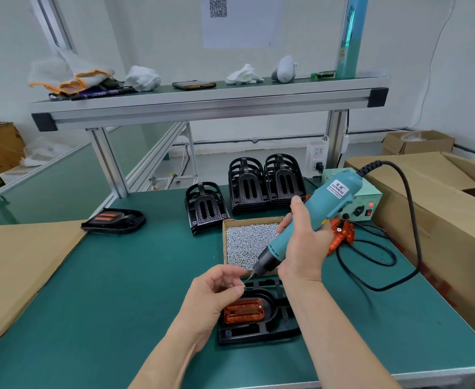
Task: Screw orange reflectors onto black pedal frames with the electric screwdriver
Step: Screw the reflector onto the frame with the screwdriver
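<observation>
Right hand (pixel 303 248) fingers clamped round the teal body of the electric screwdriver (pixel 319 213), tool tilted, bit pointing down and left, tip just above the near pedal frame (pixel 258 331). Left hand (pixel 216 294) fingers curled together, thumb and fingertip pinching a small silver screw (pixel 243 286) just beside the bit tip. That pedal frame lies flat on the green tabletop (pixel 118 290) near the front edge, right of centre, with an orange reflector (pixel 244 311) seated in its middle; a screw head shows at the reflector's right end. Open cardboard screw box (pixel 246 240), full of silver screws, sits just behind the frame, partly hidden by the screwdriver. Behind the box, toward the far edge, three stacks of bare pedal frames (pixel 249 186), two side by side and a lower one to their left. Loose reflectors (pixel 341 234) piled behind the right hand, near the right edge. Pale green power supply (pixel 364 197) at the far right corner, red light on, its black cable (pixel 410 220) looping over the tabletop to the screwdriver's tail. One finished pedal (pixel 114 220) with its reflector in lies by the left edge. Cardboard sheet (pixel 20 265) overlaps the left edge, big carton (pixel 441 209) stands off the right edge. Shelf (pixel 202 105) above carries cloths and a phone (pixel 194 85).
</observation>
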### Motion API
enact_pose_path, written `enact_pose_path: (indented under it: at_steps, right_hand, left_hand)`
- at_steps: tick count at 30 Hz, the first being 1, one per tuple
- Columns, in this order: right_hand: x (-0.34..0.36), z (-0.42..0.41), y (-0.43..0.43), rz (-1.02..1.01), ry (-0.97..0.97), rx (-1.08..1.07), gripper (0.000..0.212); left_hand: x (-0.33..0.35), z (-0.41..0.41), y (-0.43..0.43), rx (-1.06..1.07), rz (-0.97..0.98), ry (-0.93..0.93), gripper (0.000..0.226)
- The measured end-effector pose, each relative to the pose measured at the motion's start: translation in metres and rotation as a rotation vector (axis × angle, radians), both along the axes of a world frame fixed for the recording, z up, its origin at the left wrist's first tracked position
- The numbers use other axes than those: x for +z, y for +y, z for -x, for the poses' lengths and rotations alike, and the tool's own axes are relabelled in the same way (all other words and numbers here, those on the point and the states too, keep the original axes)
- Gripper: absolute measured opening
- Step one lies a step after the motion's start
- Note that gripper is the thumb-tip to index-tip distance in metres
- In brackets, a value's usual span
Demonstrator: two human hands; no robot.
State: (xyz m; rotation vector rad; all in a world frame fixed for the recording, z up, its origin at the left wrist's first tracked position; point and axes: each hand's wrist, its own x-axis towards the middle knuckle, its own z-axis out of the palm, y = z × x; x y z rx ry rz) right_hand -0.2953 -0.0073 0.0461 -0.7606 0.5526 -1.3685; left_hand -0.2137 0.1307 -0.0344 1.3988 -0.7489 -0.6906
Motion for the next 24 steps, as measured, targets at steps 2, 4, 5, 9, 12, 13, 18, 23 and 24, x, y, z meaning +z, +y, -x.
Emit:
enact_pose_path:
  at_steps: [2, 4, 5, 9, 12, 13, 18, 23, 24]
  right_hand:
    - [0.0, 0.001, 0.001, 0.003, 0.005, 0.0, 0.021]
    - [-0.001, 0.001, 0.001, 0.008, 0.008, 0.001, 0.021]
    - [-0.001, 0.001, 0.002, 0.01, 0.008, 0.002, 0.021]
    - [-0.002, 0.001, 0.003, 0.016, 0.013, 0.001, 0.021]
    - [-0.002, 0.001, 0.003, 0.02, 0.01, -0.003, 0.02]
    - [-0.003, 0.001, 0.004, 0.018, 0.011, -0.005, 0.019]
    - [-0.004, 0.001, 0.004, 0.001, 0.014, -0.008, 0.021]
    - [-0.01, -0.003, 0.005, -0.015, 0.067, -0.07, 0.022]
    - [-0.012, -0.004, 0.005, -0.025, 0.074, -0.079, 0.021]
  left_hand:
    - [0.0, 0.002, -0.001, -0.003, 0.009, 0.009, 0.028]
    - [0.0, 0.003, -0.002, 0.009, 0.007, 0.021, 0.028]
    - [0.0, 0.003, -0.002, 0.016, 0.005, 0.028, 0.029]
    - [0.001, 0.004, -0.001, 0.019, 0.02, 0.064, 0.027]
    - [0.0, 0.004, 0.0, 0.038, 0.022, 0.065, 0.027]
    - [0.0, 0.004, 0.0, 0.044, 0.022, 0.067, 0.028]
    - [0.0, 0.008, 0.0, 0.082, 0.021, 0.051, 0.03]
    - [-0.002, 0.018, -0.001, 0.147, -0.002, -0.095, 0.035]
    - [-0.003, 0.02, -0.001, 0.162, -0.009, -0.134, 0.038]
